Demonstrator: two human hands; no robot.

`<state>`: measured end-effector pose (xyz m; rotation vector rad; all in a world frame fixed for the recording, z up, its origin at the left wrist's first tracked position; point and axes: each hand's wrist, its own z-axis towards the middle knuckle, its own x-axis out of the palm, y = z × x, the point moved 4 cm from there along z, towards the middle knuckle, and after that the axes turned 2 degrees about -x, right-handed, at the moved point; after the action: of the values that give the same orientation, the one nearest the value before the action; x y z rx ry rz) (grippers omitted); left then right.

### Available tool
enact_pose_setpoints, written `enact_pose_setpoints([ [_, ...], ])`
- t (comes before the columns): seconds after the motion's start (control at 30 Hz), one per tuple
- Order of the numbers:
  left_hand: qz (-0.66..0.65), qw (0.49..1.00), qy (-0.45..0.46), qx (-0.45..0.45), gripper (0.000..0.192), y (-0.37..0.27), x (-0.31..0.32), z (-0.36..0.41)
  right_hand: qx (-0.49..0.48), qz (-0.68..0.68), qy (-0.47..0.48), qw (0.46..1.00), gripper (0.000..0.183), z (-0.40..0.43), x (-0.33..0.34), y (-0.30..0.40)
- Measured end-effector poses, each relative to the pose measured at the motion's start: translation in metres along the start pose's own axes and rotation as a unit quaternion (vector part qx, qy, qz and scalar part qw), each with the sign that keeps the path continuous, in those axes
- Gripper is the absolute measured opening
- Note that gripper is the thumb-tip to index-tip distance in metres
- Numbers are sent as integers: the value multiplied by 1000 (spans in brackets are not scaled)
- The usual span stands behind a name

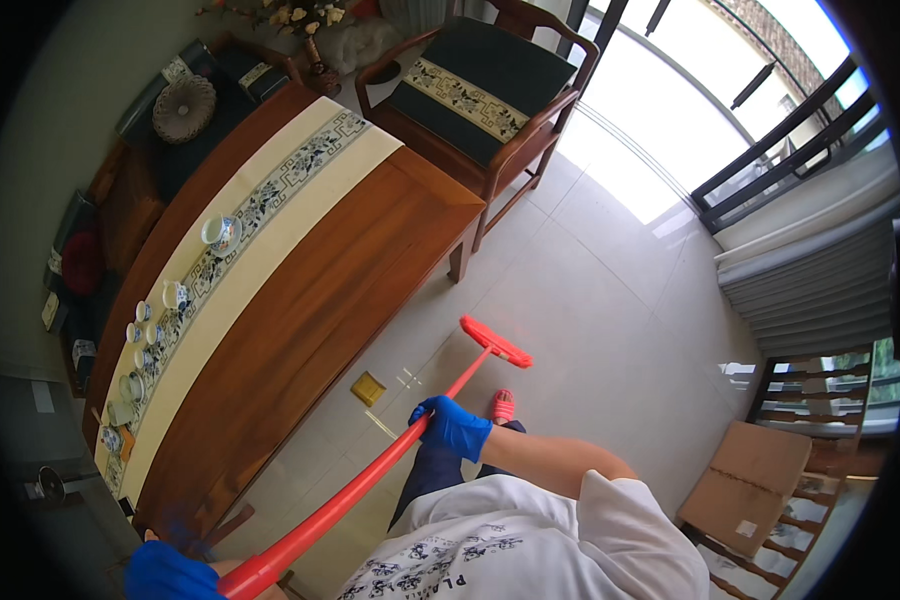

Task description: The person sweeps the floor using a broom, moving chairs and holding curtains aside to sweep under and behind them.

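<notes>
My right hand (454, 427), in a blue glove, is wrapped around the long red handle (360, 480) of a broom. The handle slants from the lower left up to a red broom head (495, 342), which rests on the tiled floor ahead of my foot in a pink striped slipper (503, 406). At the lower left picture edge is my left hand (169, 576), also blue-gloved, beside the handle's near end and close to the table corner. The handle crosses in front of that forearm; its end is cut off, and whether the fingers grip anything is unclear.
Left of me stands a long wooden table (322, 277) with a patterned runner (259, 262) and several porcelain cups. A wooden armchair (487, 90) stands beyond its far end. A square gold-coloured object (368, 389) lies by the table. At right is a cardboard box (746, 484).
</notes>
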<state>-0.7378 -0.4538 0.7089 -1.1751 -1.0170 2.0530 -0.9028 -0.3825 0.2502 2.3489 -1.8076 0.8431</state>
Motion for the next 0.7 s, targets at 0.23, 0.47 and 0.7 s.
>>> enact_pose_setpoints([
  [0.23,44,994,-95,21,23,23,67,75,25,78,-64,995,9,-28,-40,43],
  [0.47,-85,982,-164,-41,31,120,261,193,-210,113,-38,970,6,-7,-155,352],
  [0.7,-145,989,6,-23,28,108,315,333,-288,282,122,907,10,-113,-177,471],
])
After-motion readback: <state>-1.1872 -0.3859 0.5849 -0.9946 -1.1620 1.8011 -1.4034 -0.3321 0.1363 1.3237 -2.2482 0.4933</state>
